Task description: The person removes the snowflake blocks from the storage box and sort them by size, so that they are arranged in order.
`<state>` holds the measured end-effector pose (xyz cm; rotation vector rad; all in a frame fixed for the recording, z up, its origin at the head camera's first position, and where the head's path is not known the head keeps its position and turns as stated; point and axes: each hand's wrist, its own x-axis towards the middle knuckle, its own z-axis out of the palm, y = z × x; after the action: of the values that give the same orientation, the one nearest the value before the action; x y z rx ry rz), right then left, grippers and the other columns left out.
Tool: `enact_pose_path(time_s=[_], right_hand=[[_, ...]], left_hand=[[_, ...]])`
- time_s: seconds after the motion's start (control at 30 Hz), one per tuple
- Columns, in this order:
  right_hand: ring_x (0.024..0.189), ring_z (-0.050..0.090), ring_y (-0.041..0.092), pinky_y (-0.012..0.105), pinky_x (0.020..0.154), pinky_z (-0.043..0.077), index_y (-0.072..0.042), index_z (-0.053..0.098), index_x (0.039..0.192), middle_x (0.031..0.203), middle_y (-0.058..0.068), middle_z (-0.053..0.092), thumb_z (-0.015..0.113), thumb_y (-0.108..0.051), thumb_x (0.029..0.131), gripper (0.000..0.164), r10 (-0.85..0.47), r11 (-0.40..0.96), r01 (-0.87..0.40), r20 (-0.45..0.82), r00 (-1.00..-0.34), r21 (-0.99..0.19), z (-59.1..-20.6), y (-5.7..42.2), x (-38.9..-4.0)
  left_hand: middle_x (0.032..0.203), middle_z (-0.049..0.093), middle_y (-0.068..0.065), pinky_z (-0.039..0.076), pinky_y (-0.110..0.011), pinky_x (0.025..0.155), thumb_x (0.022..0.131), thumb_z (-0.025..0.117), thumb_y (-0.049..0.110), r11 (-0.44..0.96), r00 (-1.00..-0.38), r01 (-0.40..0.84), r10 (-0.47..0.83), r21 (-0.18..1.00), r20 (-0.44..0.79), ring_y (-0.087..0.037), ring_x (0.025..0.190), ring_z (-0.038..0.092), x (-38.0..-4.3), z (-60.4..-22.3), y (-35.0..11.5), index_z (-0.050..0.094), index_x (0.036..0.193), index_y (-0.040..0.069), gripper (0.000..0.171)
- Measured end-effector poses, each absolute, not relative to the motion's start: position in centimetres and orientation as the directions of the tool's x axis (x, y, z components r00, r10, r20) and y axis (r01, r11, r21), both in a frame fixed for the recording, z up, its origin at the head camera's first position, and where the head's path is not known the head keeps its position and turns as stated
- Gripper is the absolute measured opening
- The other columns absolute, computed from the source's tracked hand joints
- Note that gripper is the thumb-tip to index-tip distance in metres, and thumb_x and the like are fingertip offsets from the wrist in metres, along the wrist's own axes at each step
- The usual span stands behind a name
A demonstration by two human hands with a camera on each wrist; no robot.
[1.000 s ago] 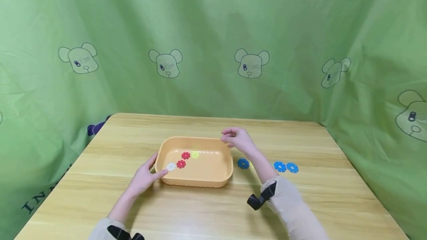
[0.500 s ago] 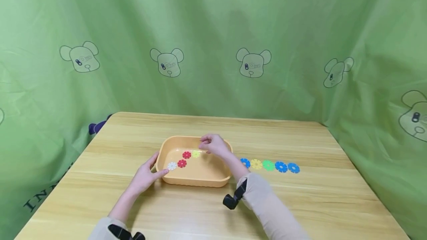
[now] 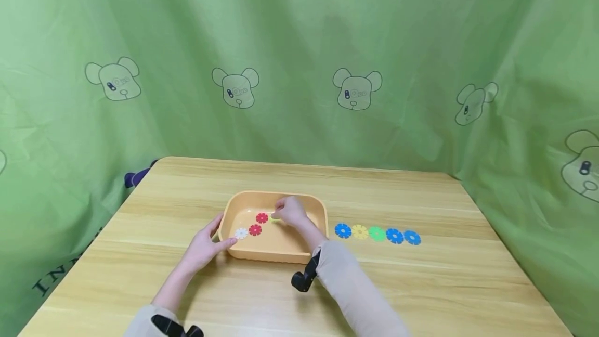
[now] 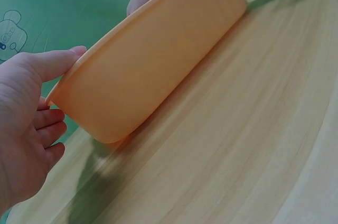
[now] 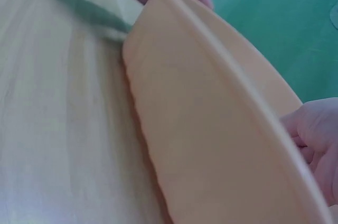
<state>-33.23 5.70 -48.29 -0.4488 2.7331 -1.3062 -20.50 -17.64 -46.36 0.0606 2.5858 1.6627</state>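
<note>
An orange plastic basin (image 3: 269, 257) stands on the table. My left hand (image 3: 204, 246) grips its left end, thumb over the rim and fingers outside, as the left wrist view also shows. Inside lie two red snowflake discs (image 3: 261, 218) and a white snowflake disc (image 3: 241, 233) near my left thumb. My right hand (image 3: 291, 211) reaches into the basin with its fingertips at a yellow-green snowflake disc (image 3: 275, 219), mostly covered by the fingers. I cannot tell whether they pinch it. In the right wrist view, the basin wall (image 5: 211, 118) partly hides my right hand (image 5: 319, 134).
To the right of the basin, a row of flat discs lies on the wooden table (image 3: 444, 274): a blue disc (image 3: 342, 231), a yellow disc (image 3: 360, 231), a green disc (image 3: 376, 233) and two more blue discs (image 3: 394, 236). A green curtain (image 3: 299, 134) hangs behind.
My right hand has moved left and down from over the basin's back right corner to the yellow-green disc, uncovering the row of discs. My left hand has stayed at the rim.
</note>
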Motion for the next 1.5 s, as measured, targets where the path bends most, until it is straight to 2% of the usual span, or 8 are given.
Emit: enact_pose_path(time_s=[0.1, 0.13, 0.27, 0.57, 0.7, 0.97, 1.2, 1.5], right_hand=[[0.075, 0.061, 0.017, 0.027, 0.070, 0.051, -0.001, 0.072, 0.090, 0.080, 0.005, 0.068, 0.079, -0.010, 0.065, 0.027, -0.325, 0.624, -0.276, 0.079, -0.943, -0.731, -48.3, 5.5, -32.9], [0.078, 0.062, 0.021, 0.030, 0.074, 0.051, 0.001, 0.071, 0.092, 0.083, 0.008, 0.068, 0.078, -0.004, 0.064, 0.029, -0.315, 0.653, -0.257, 0.053, -0.948, -0.712, -47.0, 5.3, -31.7], [0.080, 0.061, 0.022, 0.028, 0.075, 0.050, 0.004, 0.070, 0.095, 0.086, 0.011, 0.068, 0.075, 0.001, 0.061, 0.034, -0.346, 0.699, -0.321, 0.090, -0.934, -0.639, -46.0, 5.2, -30.2], [0.089, 0.058, 0.025, 0.035, 0.085, 0.045, -0.003, 0.070, 0.088, 0.090, 0.007, 0.066, 0.078, -0.006, 0.064, 0.026, -0.391, 0.798, -0.338, 0.000, -0.921, -0.499, -45.6, 5.0, -29.9], [0.083, 0.056, 0.022, 0.033, 0.078, 0.046, -0.007, 0.067, 0.080, 0.083, 0.003, 0.063, 0.080, -0.010, 0.064, 0.021, -0.385, 0.811, -0.328, -0.021, -0.923, -0.485, -45.4, 5.2, -29.8], [0.072, 0.054, 0.017, 0.027, 0.068, 0.046, -0.004, 0.068, 0.078, 0.074, 0.003, 0.062, 0.075, 0.001, 0.064, 0.017, -0.428, 0.744, -0.370, 0.028, -0.903, -0.556, -44.7, 6.2, -29.6], [0.052, 0.057, 0.017, 0.024, 0.049, 0.052, 0.006, 0.068, 0.085, 0.067, 0.007, 0.057, 0.064, 0.012, 0.071, 0.016, -0.419, 0.606, -0.233, -0.057, -0.906, -0.760, -44.7, 7.3, -29.4], [0.058, 0.062, 0.020, 0.032, 0.060, 0.056, 0.009, 0.066, 0.091, 0.071, 0.009, 0.060, 0.063, 0.011, 0.077, 0.015, -0.382, 0.507, -0.146, -0.069, -0.922, -0.850, -42.8, 9.3, -28.8]], left_hand=[[0.149, 0.020, -0.021, 0.015, -0.051, 0.109, 0.082, 0.071, 0.023, 0.408, -0.996, -0.006, 0.074, 0.913, -0.039, -0.040, 0.136, 0.017, -20.5, -46.3, -17.6, 0.021, 0.146, 0.000, 0.085], [0.149, 0.019, -0.021, 0.015, -0.051, 0.109, 0.082, 0.071, 0.023, 0.407, -0.996, -0.007, 0.075, 0.913, -0.041, -0.040, 0.136, 0.017, -20.5, -46.3, -17.6, 0.020, 0.146, 0.000, 0.085], [0.149, 0.020, -0.021, 0.015, -0.051, 0.109, 0.082, 0.071, 0.023, 0.409, -0.996, -0.011, 0.072, 0.912, -0.044, -0.040, 0.136, 0.017, -20.5, -46.2, -17.6, 0.021, 0.146, 0.000, 0.085], [0.149, 0.020, -0.022, 0.015, -0.051, 0.109, 0.082, 0.071, 0.022, 0.412, -0.997, -0.010, 0.070, 0.911, -0.043, -0.040, 0.135, 0.018, -20.4, -46.1, -17.5, 0.020, 0.146, 0.000, 0.084], [0.149, 0.020, -0.022, 0.016, -0.052, 0.109, 0.082, 0.071, 0.023, 0.418, -0.997, -0.009, 0.070, 0.908, -0.043, -0.040, 0.135, 0.018, -20.4, -46.2, -17.5, 0.020, 0.146, 0.000, 0.085], [0.149, 0.020, -0.022, 0.015, -0.053, 0.109, 0.083, 0.070, 0.024, 0.433, -0.997, -0.003, 0.070, 0.901, -0.037, -0.040, 0.135, 0.018, -20.5, -46.2, -17.6, 0.020, 0.147, 0.001, 0.085], [0.149, 0.020, -0.022, 0.015, -0.053, 0.109, 0.083, 0.070, 0.024, 0.427, -0.997, -0.002, 0.075, 0.904, -0.037, -0.041, 0.135, 0.018, -20.5, -46.1, -17.6, 0.020, 0.146, 0.000, 0.085], [0.149, 0.019, -0.022, 0.016, -0.053, 0.109, 0.083, 0.070, 0.025, 0.433, -0.997, -0.005, 0.071, 0.901, -0.040, -0.041, 0.135, 0.019, -20.3, -46.1, -17.6, 0.020, 0.147, 0.001, 0.085]])
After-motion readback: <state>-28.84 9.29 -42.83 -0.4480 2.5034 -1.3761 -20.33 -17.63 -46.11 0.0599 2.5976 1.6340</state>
